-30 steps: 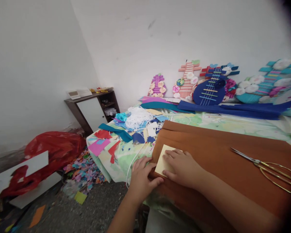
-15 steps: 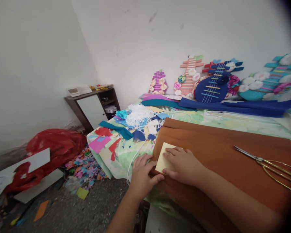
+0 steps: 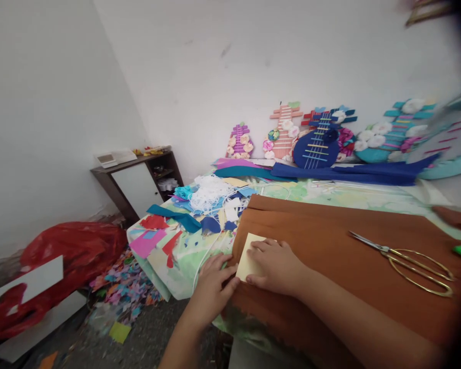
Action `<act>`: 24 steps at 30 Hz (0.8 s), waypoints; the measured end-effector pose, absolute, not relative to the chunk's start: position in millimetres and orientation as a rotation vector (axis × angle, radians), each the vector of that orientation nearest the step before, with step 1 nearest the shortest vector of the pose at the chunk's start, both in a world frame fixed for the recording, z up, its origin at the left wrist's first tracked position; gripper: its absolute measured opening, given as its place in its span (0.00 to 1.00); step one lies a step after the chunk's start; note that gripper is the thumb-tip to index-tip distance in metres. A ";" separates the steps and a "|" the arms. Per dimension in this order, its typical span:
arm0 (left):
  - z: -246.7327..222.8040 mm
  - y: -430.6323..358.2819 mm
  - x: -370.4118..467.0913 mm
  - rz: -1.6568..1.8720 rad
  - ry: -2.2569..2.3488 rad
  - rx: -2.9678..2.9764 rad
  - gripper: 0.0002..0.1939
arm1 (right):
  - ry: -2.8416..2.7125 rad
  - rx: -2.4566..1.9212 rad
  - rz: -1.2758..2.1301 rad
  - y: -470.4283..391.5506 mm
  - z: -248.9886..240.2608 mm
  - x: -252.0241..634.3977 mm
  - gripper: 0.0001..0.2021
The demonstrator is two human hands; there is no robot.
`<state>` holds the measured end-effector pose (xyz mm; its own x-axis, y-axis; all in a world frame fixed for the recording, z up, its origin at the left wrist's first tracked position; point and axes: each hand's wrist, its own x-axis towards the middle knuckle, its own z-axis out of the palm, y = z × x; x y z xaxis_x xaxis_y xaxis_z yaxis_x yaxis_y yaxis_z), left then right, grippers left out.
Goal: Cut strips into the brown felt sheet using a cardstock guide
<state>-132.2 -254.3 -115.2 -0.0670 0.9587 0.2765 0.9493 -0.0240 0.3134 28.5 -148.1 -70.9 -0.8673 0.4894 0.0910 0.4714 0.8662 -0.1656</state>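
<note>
A small cream-coloured card (image 3: 248, 264) lies on a large sheet of brown fabric (image 3: 315, 230) near its left edge. My right hand (image 3: 274, 264) lies over the card's right part with the fingers stretched out, pressing it flat. At the left edge of the brown fabric, my left hand (image 3: 215, 282) rests with fingers spread, its thumb near the card's lower left side. Gold-handled scissors (image 3: 403, 261) lie slightly parted on the fabric, to the right of my right hand.
Fabric scraps (image 3: 149, 243) and a heap of white cord (image 3: 211, 193) lie on the table's left end. Decorated lute shapes (image 3: 318, 141) lean on the wall behind blue fabric strips (image 3: 349, 173). Paper scraps (image 3: 126, 287) and a red plastic bag (image 3: 77, 246) are on the floor.
The view has turned a little to the right, bringing the whole scissors and a green object at the right edge into sight. Both hands keep nearly the same place around the card.
</note>
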 end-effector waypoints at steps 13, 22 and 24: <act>-85.1 -239.0 -115.2 0.393 2.032 2.273 0.13 | -2.789 -0.831 0.361 -148.3 -71.9 25.7 0.22; -78.3 -221.9 -107.2 0.259 1.989 2.339 0.17 | -2.587 -1.180 0.040 -113.4 -8.6 154.7 0.11; -76.5 -216.9 -105.5 0.231 1.971 2.357 0.18 | -2.458 -1.642 -0.043 -100.7 0.8 220.8 0.11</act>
